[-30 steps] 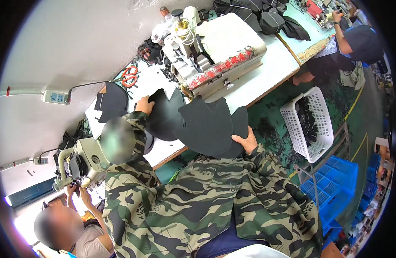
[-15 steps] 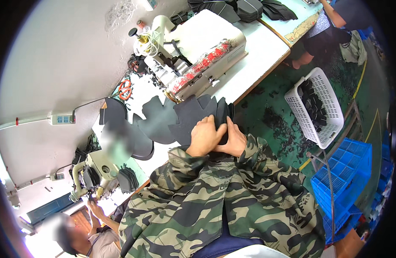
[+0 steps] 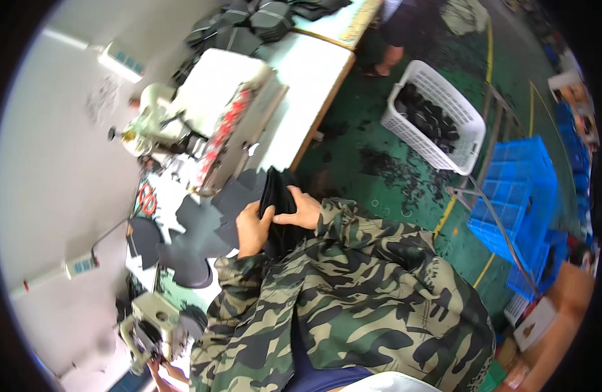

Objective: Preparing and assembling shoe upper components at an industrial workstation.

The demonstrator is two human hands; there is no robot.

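Between my two hands stands a stack of black cut pieces (image 3: pixel 272 193), tilted up on edge at the table's front edge. My left hand (image 3: pixel 251 230) grips its left side, the thumb pointing up along it. Across from it, my right hand (image 3: pixel 302 210) presses the right side, with the thumb over the near face and the fingers reaching up. Just left of my hands, more dark notched flat pieces (image 3: pixel 203 225) lie spread on the white table. Beyond them is a cream sewing machine (image 3: pixel 213 91) with a red-flecked edge.
Orange-handled scissors (image 3: pixel 146 198) lie by the machine. A white basket (image 3: pixel 438 121) of black pieces and blue crates (image 3: pixel 510 196) stand on the green floor at right. Black bundles (image 3: pixel 249 26) sit at the back. Another person's hands (image 3: pixel 160 369) work at a second machine (image 3: pixel 154 317), lower left.
The view has swung, shifting the table leftward. My left hand has moved from on top of the pieces to the stack's side, and both hands now hold the stack on edge.
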